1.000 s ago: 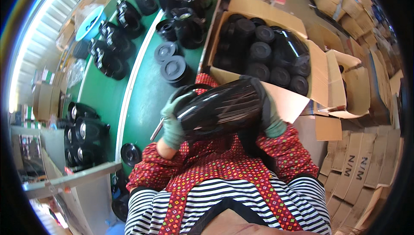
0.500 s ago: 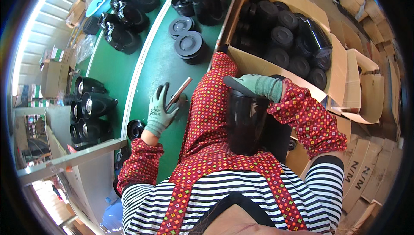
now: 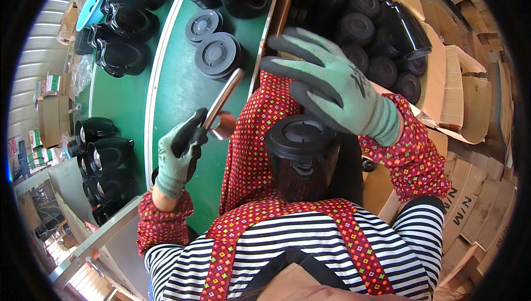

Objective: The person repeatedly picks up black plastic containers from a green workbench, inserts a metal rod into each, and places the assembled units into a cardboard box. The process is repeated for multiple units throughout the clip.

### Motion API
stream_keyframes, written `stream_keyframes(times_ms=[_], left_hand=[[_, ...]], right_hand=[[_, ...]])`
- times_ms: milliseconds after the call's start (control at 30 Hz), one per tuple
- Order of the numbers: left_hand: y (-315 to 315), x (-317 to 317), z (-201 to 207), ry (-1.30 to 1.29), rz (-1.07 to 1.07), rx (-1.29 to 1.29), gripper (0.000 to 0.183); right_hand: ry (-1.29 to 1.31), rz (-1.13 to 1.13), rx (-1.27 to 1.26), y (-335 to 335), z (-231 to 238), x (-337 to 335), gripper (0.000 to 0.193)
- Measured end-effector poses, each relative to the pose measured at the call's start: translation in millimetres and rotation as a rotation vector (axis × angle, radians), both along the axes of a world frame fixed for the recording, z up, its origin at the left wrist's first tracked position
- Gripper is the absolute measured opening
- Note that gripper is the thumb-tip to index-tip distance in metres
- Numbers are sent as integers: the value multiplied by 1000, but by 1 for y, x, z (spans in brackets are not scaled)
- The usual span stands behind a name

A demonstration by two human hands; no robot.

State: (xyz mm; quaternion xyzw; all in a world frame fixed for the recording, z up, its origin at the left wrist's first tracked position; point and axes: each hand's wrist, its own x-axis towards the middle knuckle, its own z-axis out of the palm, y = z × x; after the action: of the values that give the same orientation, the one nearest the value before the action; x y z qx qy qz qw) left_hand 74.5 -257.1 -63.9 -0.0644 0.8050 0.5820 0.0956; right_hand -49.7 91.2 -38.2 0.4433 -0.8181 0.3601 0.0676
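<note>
My left hand (image 3: pixel 180 154), in a green-and-dark work glove, is closed on a slim copper-coloured metallic bar (image 3: pixel 224 99) that slants up to the right over the green table. A shiny pinkish, rounded piece (image 3: pixel 224 126) shows just beside the bar; I cannot tell if they are joined. Between my thighs stands a glossy dark jug-like container (image 3: pixel 303 182) with a round black lid (image 3: pixel 301 133) on top. My right hand (image 3: pixel 337 82), gloved alike, is raised just beyond the lid with its fingers spread and nothing in them.
Stacked black lids (image 3: pixel 217 55) lie on the green table (image 3: pixel 180 96), with black jugs (image 3: pixel 126 16) beyond. More black pots (image 3: pixel 108 154) lie at the left. An open carton (image 3: pixel 434 74) of black lidded containers stands at the right, near flattened cardboard (image 3: pixel 467 201).
My right hand has come off the container and opened, and the lid now shows. My left hand has shifted left and nearer me, its bar held up. The view has turned slightly.
</note>
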Motion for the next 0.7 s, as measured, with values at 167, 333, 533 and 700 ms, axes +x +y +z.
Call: stream_keyframes(times_ms=[167, 333, 533, 700], left_hand=[[67, -44, 99, -169, -234, 79, 55], [95, -93, 98, 349, -512, 7, 64], [151, -111, 43, 635, -1079, 268, 44], [197, -72, 52, 543, -722, -2, 46]], right_hand=[[41, 162, 55, -33, 6, -23, 52], [-519, 253, -418, -4, -92, -30, 34], [-579, 473, -548, -3, -167, -17, 39], [-598, 446, -529, -2, -165, -6, 42]])
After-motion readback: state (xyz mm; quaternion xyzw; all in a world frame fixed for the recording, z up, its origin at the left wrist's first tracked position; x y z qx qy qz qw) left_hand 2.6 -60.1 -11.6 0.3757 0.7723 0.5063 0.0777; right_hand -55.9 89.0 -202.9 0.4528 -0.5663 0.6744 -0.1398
